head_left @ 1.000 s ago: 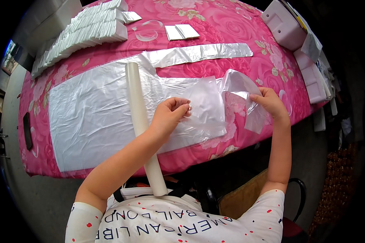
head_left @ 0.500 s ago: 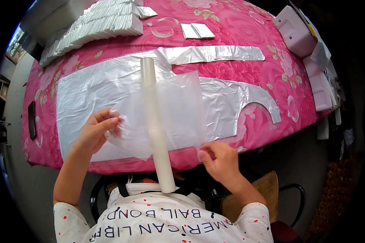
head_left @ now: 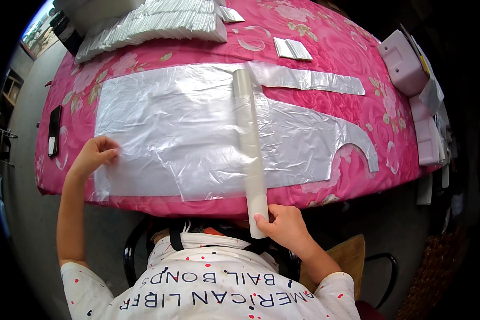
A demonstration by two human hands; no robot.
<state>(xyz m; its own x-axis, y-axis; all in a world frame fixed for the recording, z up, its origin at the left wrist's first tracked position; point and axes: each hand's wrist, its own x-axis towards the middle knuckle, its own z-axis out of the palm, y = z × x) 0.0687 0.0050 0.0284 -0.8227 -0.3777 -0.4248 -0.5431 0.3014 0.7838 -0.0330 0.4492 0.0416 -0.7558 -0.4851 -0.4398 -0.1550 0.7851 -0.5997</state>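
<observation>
A pale, cream-white tube (head_left: 248, 128) lies crosswise over a flat silvery plastic sheet (head_left: 304, 128), its near end past the table edge. My right hand (head_left: 287, 226) is closed round that near end, thumb on top. The sheet has a broad body on the left and two strap-like arms on the right, one curved. Thin clear film (head_left: 202, 144) appears spread over the body, left of the tube; its outline is hard to see. At the sheet's left end, my left hand (head_left: 95, 154) pinches what looks like the film's edge, fingertips together.
A pink flowered cloth (head_left: 320, 96) covers the table. Stacked folded white packets (head_left: 160, 26) fill the far left, with two small folded packets (head_left: 293, 49) at the back. A black phone (head_left: 54, 130) lies left. White foam boxes (head_left: 405, 64) stand at the right edge.
My left hand has moved left and slightly up, with the film now lower over the sheet. My right hand has left the film's right edge and taken hold of the tube's near end.
</observation>
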